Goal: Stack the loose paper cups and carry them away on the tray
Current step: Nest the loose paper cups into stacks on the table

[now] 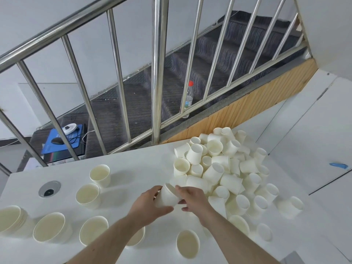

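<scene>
A big heap of loose white paper cups [221, 168] lies on the right half of the white table [137, 164]. Several upright cups and short stacks [88, 196] stand in rows on the left and near the front edge. My left hand [150, 203] grips a white cup [167, 196] from the left and below. My right hand [190, 199] holds the same cup from the right, fingers at its rim. The cup is tilted, its mouth facing away. No tray is in view.
A steel railing [158, 73] runs along the table's far edge, with carpeted stairs and a water bottle [188, 98] beyond. A round grey cable grommet [49, 188] sits in the table at left. A white wall panel with a blue tool [339, 165] stands right.
</scene>
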`<act>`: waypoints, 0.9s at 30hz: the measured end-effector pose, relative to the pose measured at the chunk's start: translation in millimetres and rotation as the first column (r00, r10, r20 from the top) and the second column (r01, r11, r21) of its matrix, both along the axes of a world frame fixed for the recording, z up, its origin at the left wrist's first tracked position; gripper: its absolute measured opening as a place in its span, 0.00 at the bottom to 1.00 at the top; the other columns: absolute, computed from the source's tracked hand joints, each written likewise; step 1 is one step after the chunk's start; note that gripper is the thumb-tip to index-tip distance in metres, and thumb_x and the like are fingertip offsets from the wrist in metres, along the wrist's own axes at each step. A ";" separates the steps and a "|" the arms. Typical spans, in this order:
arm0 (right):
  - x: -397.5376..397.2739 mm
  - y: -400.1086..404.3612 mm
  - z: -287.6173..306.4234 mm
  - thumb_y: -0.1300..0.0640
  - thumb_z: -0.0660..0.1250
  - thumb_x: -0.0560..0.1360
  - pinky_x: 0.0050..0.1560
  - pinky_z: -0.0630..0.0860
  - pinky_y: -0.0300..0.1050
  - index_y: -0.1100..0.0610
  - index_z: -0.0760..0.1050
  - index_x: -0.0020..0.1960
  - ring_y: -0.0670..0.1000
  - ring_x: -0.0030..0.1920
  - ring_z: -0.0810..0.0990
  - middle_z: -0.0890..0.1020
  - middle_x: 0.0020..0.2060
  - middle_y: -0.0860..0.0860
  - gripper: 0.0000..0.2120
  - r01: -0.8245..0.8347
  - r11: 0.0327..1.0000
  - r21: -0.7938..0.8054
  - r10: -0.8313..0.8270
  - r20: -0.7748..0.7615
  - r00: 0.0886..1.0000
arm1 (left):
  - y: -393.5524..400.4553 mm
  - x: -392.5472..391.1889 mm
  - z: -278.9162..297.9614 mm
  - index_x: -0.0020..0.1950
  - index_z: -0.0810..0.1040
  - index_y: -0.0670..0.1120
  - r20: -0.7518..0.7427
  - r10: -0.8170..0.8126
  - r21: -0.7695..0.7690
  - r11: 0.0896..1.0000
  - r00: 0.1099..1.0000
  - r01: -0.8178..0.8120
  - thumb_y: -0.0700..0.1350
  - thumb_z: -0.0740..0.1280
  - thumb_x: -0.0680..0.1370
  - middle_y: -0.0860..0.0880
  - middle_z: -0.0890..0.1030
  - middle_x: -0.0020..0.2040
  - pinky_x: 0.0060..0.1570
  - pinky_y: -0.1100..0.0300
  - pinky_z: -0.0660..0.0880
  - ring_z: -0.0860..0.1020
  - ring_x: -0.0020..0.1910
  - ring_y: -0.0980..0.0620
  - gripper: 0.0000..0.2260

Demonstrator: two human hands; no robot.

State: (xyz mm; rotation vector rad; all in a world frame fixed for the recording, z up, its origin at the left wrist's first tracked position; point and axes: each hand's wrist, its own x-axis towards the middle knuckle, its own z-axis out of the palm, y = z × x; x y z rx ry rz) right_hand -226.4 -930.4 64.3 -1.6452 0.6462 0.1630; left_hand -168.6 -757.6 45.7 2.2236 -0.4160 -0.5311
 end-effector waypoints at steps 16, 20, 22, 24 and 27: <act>17.8 5.8 -46.3 0.59 0.67 0.73 0.59 0.69 0.50 0.57 0.65 0.67 0.57 0.66 0.66 0.70 0.63 0.55 0.24 -0.569 -0.076 -0.819 0.395 -0.549 0.736 | 30.0 17.4 -6.8 0.64 0.71 0.57 -0.038 0.077 0.010 0.997 0.996 -0.077 0.59 0.74 0.63 0.58 0.77 0.52 0.52 0.56 0.76 0.78 0.50 0.56 0.31; 16.0 1.6 -51.9 0.61 0.68 0.71 0.58 0.69 0.50 0.57 0.68 0.65 0.57 0.65 0.68 0.73 0.60 0.53 0.23 -0.546 -0.062 -0.836 0.406 -0.521 0.751 | 31.0 19.4 -8.6 0.64 0.70 0.57 -0.024 0.074 0.025 0.997 0.997 -0.073 0.59 0.74 0.64 0.58 0.77 0.53 0.53 0.56 0.76 0.77 0.51 0.55 0.31; 16.6 -0.3 -54.8 0.56 0.72 0.66 0.52 0.72 0.51 0.56 0.73 0.59 0.57 0.59 0.73 0.77 0.53 0.52 0.22 -0.490 -0.012 -0.871 0.425 -0.448 0.786 | 30.5 20.9 -9.2 0.65 0.70 0.57 -0.019 0.074 0.033 0.997 0.997 -0.073 0.59 0.74 0.64 0.58 0.77 0.53 0.53 0.57 0.75 0.77 0.51 0.55 0.31; 19.3 0.0 -51.0 0.51 0.69 0.66 0.55 0.70 0.50 0.54 0.72 0.60 0.56 0.59 0.71 0.76 0.54 0.51 0.24 -0.456 0.075 -0.887 0.435 -0.382 0.815 | 29.4 22.8 -10.0 0.65 0.71 0.56 -0.008 0.081 0.037 0.996 0.997 -0.081 0.57 0.75 0.65 0.57 0.78 0.54 0.53 0.58 0.75 0.77 0.51 0.55 0.30; 25.8 -1.4 -35.9 0.47 0.65 0.69 0.63 0.67 0.46 0.51 0.64 0.68 0.54 0.63 0.68 0.67 0.61 0.50 0.29 -0.404 0.372 -0.836 0.382 -0.259 0.887 | 29.2 25.6 -11.1 0.66 0.70 0.55 0.016 0.105 0.041 0.994 0.994 -0.106 0.55 0.75 0.66 0.56 0.77 0.55 0.52 0.59 0.74 0.76 0.52 0.54 0.30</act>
